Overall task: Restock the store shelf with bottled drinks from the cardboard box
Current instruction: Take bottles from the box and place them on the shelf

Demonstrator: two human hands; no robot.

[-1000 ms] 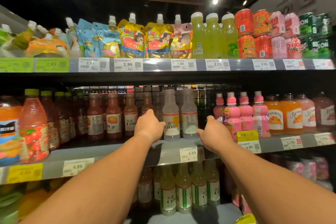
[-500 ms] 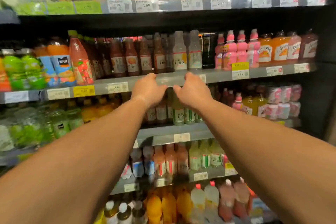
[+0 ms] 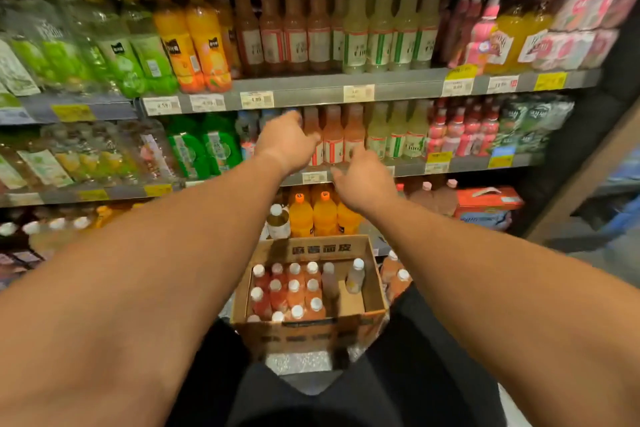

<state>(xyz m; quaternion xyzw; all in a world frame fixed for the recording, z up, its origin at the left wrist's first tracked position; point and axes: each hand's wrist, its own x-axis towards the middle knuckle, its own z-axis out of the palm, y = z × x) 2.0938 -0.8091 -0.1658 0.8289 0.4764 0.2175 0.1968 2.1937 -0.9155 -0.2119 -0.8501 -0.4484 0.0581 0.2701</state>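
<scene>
Hands are between loads, by my reading: your left hand (image 3: 289,142) and right hand (image 3: 365,180) hang in front of the shelf (image 3: 408,168), fingers loose and holding nothing; the box (image 3: 375,295) sits on the floor below them, near your legs, with white-capped reddish bottles (image 3: 294,291) upright in its left part and a gap at its right. Next you likely need to reach down, grip a bottle by the neck and stand it beside the matching pink ones (image 3: 334,135); one tag (image 3: 256,99) reads 4.89, the box print is blurred.
</scene>
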